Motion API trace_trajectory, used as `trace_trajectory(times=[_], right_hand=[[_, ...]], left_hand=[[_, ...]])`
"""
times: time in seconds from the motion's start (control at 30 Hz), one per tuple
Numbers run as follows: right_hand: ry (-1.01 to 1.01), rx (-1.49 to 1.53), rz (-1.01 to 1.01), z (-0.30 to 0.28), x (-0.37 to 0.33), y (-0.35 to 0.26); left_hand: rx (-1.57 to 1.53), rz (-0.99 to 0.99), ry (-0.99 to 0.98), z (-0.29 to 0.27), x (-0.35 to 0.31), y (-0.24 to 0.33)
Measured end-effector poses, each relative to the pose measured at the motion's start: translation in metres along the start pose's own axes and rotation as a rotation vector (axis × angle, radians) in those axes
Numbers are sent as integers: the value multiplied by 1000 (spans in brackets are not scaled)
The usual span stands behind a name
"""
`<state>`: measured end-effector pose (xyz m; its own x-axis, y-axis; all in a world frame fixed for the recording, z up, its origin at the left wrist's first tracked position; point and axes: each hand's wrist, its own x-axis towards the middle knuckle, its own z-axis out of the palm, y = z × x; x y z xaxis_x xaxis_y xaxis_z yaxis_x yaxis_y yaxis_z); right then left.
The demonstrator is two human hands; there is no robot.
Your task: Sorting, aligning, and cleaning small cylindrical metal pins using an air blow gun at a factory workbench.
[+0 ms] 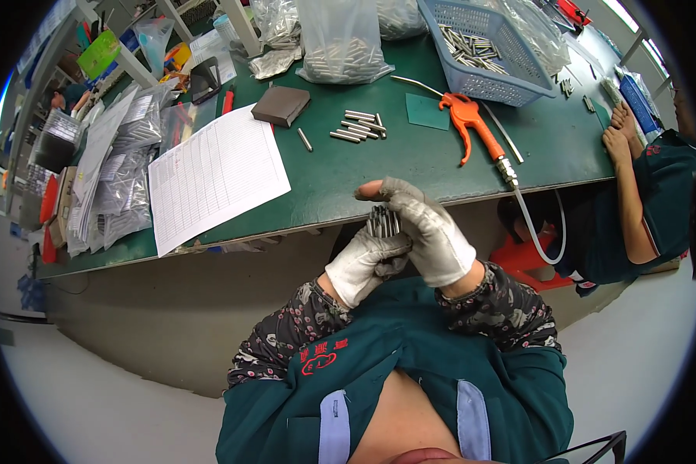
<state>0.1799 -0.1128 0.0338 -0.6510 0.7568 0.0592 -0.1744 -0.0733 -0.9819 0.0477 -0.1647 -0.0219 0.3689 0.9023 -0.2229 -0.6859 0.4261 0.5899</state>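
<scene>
Both my hands wear white gloves with the fingertips partly bare, and they meet just in front of the table edge. A bundle of short metal pins (383, 222) stands upright between them. My left hand (365, 267) grips the bundle from below and the left. My right hand (431, 236) curls round its right side, its fingers bent over toward the far side. On the table beyond lies a small loose group of similar pins (359, 125), with a single pin (305, 139) apart to its left. A brown block (281, 106) sits near that one.
An orange air blow gun (472, 127) with a pale hose lies right, beside a blue basket (510, 87) of pins. Bags of pins (344, 58) stand at the back. Left are a paper form (216, 182) and stacked packets (124, 170). A co-worker (642, 185) sits at right.
</scene>
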Motion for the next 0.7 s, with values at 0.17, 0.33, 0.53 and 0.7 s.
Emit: trace_trajectory(times=[0.17,0.33,0.53,0.7], right_hand=[[-69,129,-12,-8,0,-20],[-115,-917,-545,0,-1,-20],[-238,-1124,-471,10,-3,-12],[-279,-1127,-526,7,-1,-14]], left_hand=[[122,43,53,17,-11,23],[12,96,-28,5,-20,17],[-158,8,6,-1,-25,4],[-119,-9,-92,-1,-26,12]])
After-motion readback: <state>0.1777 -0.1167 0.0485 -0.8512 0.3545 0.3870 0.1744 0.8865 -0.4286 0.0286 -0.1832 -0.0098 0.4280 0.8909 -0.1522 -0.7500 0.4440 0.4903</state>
